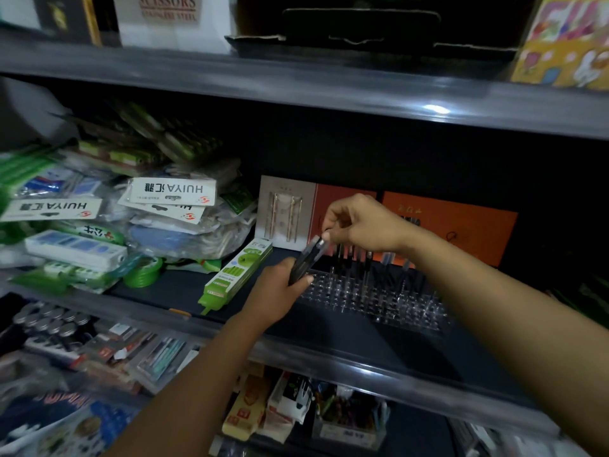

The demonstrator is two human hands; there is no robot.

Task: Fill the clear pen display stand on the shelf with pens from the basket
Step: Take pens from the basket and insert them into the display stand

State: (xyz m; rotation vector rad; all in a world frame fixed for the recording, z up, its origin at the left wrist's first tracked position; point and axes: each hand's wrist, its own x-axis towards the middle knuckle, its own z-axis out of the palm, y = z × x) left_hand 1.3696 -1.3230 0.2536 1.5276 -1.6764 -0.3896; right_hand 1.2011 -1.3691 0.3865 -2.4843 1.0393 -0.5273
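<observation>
Two bare forearms reach over the front lip of a dark blue metal shelf (346, 328), the largest thing in view, its smooth board running away behind both hands. The left arm rises from below, wrist bent back, and the left hand (280, 293) curls its fingers and thumb round the lower end of a bundle of dark, slim pens (306, 262) that slants up and to the right. The right arm comes in from the right edge, nearly level, wrist dropped; the right hand (359, 224) hangs above the bundle and pinches the top of one pen between thumb and fingertips, the other fingers loosely bent.

Left of the left hand lies a heap of crinkled clear plastic packets (138, 219) with white and green printed cards. Behind the right hand stand flat orange card boxes (461, 225) and a pale card holding two thin gold-coloured pens (283, 209).

Just below the right hand and right of the left hand sits the clear acrylic pen display stand (372, 298), a glossy grid of small round holes, with several dark pens upright in its back rows. Beside the left hand, to its left, rests a long green and white cardboard pencil box (235, 272), and farther left a small green tape roll (145, 273).
</observation>
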